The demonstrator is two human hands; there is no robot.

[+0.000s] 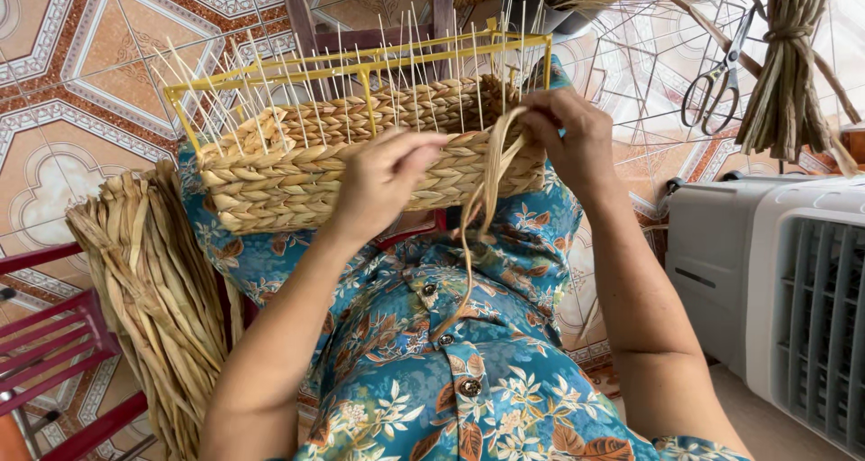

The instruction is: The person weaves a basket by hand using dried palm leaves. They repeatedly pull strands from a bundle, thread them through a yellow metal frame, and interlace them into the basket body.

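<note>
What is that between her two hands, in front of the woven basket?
In the head view, a loose straw strand hangs between the left hand and right hand, against the basket.

Scissors: a pair (718, 81) lay on the patterned tile floor (72, 73), near the upper right.
Dried stalks: a tied bundle (786, 73) stood just right of the scissors.
Loose fibre: a heap of flat dried strips (153, 290) rested at the left.
Chair: a red frame (50, 353) showed at lower left.
Appliance: a grey and white fan unit (775, 290) sat at the right.
</note>
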